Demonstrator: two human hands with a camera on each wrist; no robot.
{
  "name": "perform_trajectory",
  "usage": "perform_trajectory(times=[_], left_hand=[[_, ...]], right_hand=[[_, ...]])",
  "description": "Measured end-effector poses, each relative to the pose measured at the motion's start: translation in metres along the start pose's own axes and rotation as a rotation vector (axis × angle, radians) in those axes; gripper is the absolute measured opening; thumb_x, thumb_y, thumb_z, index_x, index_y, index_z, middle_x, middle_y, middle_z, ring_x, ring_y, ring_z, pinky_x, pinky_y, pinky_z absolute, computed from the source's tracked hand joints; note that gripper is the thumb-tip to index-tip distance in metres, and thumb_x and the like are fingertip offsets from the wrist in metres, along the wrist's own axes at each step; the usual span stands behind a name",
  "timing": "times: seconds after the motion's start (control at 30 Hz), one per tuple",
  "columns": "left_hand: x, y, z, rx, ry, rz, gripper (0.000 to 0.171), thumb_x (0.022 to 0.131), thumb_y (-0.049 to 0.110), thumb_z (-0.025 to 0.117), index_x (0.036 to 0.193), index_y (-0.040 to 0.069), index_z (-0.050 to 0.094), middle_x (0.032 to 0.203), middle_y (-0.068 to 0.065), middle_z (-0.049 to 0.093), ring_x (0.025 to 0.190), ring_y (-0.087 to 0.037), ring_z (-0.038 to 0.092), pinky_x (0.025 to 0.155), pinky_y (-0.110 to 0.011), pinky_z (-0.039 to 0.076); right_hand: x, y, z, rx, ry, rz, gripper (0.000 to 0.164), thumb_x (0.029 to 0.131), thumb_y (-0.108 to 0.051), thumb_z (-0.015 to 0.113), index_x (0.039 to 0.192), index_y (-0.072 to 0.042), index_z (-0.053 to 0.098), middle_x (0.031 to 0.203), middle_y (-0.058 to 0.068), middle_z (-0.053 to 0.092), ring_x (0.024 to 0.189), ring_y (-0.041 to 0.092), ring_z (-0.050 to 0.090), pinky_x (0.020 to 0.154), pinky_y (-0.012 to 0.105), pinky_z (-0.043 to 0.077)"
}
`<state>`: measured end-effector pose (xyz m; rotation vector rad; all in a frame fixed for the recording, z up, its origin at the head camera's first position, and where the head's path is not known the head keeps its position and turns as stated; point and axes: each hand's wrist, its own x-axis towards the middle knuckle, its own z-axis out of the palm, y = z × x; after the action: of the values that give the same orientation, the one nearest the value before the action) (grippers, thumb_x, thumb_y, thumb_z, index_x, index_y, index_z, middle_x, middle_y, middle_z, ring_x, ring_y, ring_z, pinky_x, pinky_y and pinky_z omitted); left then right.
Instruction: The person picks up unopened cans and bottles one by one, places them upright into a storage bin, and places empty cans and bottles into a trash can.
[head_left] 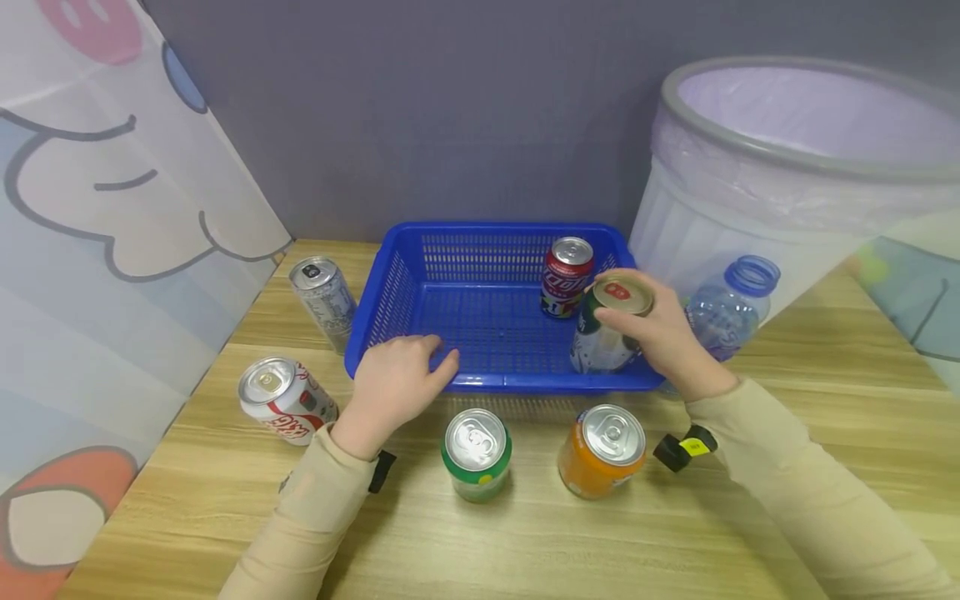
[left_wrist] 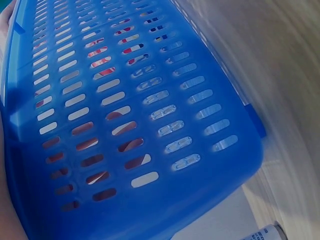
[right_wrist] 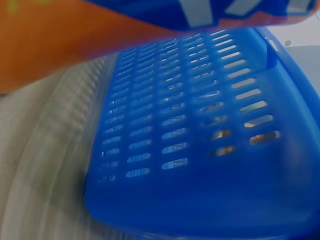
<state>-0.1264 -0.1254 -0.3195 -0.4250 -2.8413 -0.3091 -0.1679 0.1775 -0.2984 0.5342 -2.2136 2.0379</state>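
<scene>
My right hand (head_left: pixel 660 321) grips a dark green and white can (head_left: pixel 600 346) with a gold top, thumb and fingers around its upper end. That can is upright at the front right corner of the blue plastic basket (head_left: pixel 498 382). Behind it, a red and purple can (head_left: pixel 567 279) stands inside the basket. My left hand (head_left: pixel 397 379) lies over the front left rim, thumb extended, with its other fingers mostly hidden. Through the slots of the basket wall (left_wrist: pixel 165 195), the left wrist view gives glimpses of skin and red.
A silvery patterned can (head_left: pixel 326 304) and a white and red cola can (head_left: pixel 288 404) are left of the basket. In front stand a green can (head_left: pixel 477 458) and an orange can (head_left: pixel 600 454). A clear bottle (head_left: pixel 727 308) and a lined white bin (head_left: pixel 750 200) are at right.
</scene>
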Motion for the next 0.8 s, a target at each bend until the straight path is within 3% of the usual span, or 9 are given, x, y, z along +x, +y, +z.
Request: perform_trajectory(times=[0.13, 0.37, 0.53, 0.8], left_hand=[[0.000, 0.000, 0.000, -0.003, 0.000, -0.001, 0.036, 0.091, 0.039, 0.051, 0.089, 0.009, 0.070, 0.067, -0.003, 0.065, 0.059, -0.024, 0.061, 0.043, -0.031, 0.039], [0.001, 0.000, 0.001, -0.005, -0.010, -0.003, 0.036, 0.090, 0.039, 0.051, 0.090, 0.009, 0.070, 0.072, -0.004, 0.067, 0.061, -0.025, 0.063, 0.045, -0.032, 0.041], [0.001, 0.001, 0.000, -0.004, -0.030, -0.010, 0.036, 0.091, 0.039, 0.049, 0.076, 0.011, 0.066, 0.064, -0.001, 0.059, 0.055, -0.022, 0.057, 0.044, -0.031, 0.037], [0.001, -0.001, 0.000, 0.000, -0.021, -0.016, 0.035, 0.090, 0.039, 0.050, 0.069, 0.013, 0.059, 0.060, 0.000, 0.054, 0.052, -0.020, 0.053, 0.043, -0.031, 0.036]], right_hand=[[0.002, 0.000, 0.000, -0.115, -0.029, 0.037, 0.038, 0.079, 0.003, 0.065, 0.105, -0.024, 0.063, 0.094, -0.014, 0.065, 0.079, 0.003, 0.060, 0.065, 0.017, 0.050], [0.010, 0.001, 0.004, -0.241, -0.097, 0.111, 0.043, 0.081, -0.005, 0.069, 0.121, 0.002, 0.055, 0.096, -0.016, 0.063, 0.082, 0.003, 0.059, 0.065, 0.019, 0.050], [0.013, 0.002, 0.006, -0.320, -0.090, 0.163, 0.047, 0.080, -0.011, 0.072, 0.123, -0.001, 0.055, 0.095, -0.014, 0.061, 0.083, 0.003, 0.058, 0.066, 0.020, 0.050], [0.015, 0.002, 0.010, -0.336, -0.099, 0.192, 0.051, 0.079, -0.013, 0.074, 0.125, -0.003, 0.055, 0.101, -0.003, 0.062, 0.083, 0.005, 0.059, 0.067, 0.021, 0.050]])
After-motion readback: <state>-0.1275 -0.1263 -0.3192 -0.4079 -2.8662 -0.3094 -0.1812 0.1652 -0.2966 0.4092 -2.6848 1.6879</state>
